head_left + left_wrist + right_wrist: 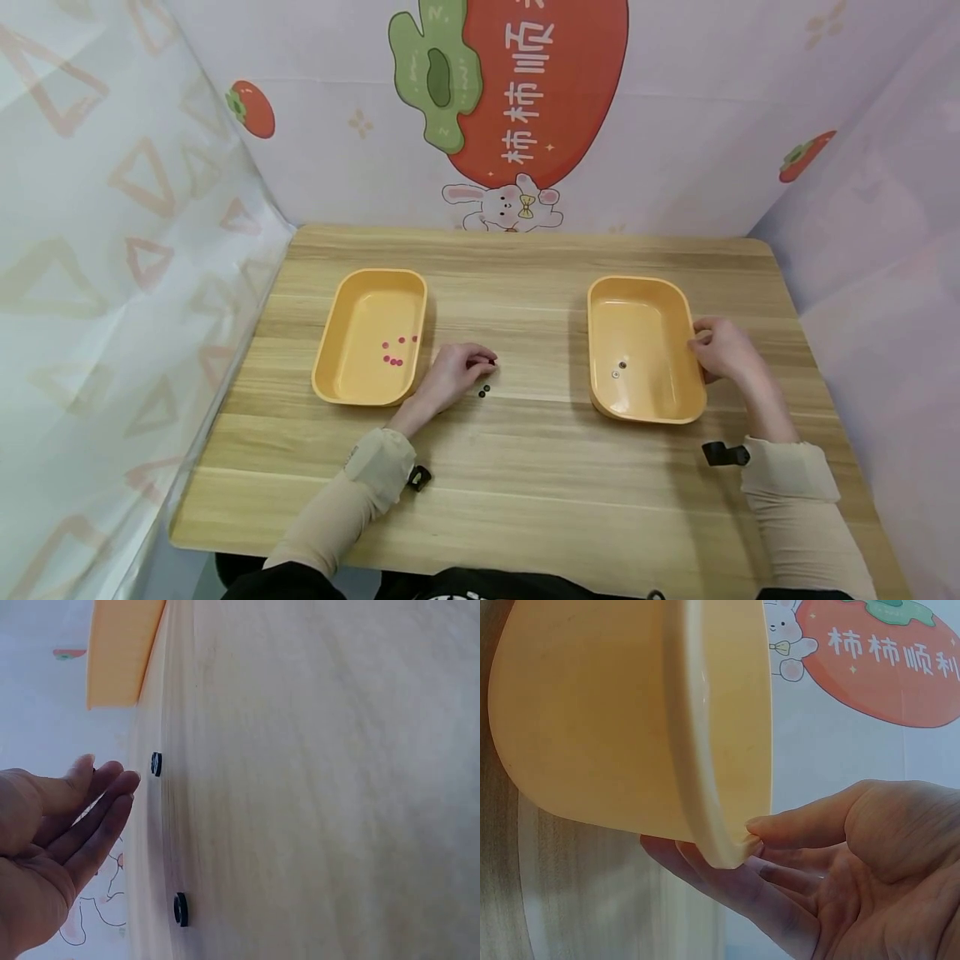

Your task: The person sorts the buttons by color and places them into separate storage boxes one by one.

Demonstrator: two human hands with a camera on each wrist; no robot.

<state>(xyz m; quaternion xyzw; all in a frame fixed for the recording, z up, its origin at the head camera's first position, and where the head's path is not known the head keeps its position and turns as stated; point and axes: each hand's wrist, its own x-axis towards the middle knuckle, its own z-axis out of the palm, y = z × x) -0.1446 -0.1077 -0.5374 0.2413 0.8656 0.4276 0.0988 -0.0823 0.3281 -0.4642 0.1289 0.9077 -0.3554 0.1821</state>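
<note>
Left tray (367, 308): just beside my left hand (456, 372), with pink discs (393, 362) lying inside.
Right tray (637, 317): stands between my two hands, a few small discs (622, 365) on its floor.
Loose black discs (487, 388): two, close together on the wooden table (517, 500), just below my left fingertips.
Left pose: reaching out between the trays, thumb and fingertips nearly together, pinching a dark disc (492, 362), mostly hidden.
Right hand (723, 348): at the right tray's outer side, thumb over the rim, fingers beneath, gripping it.
</note>
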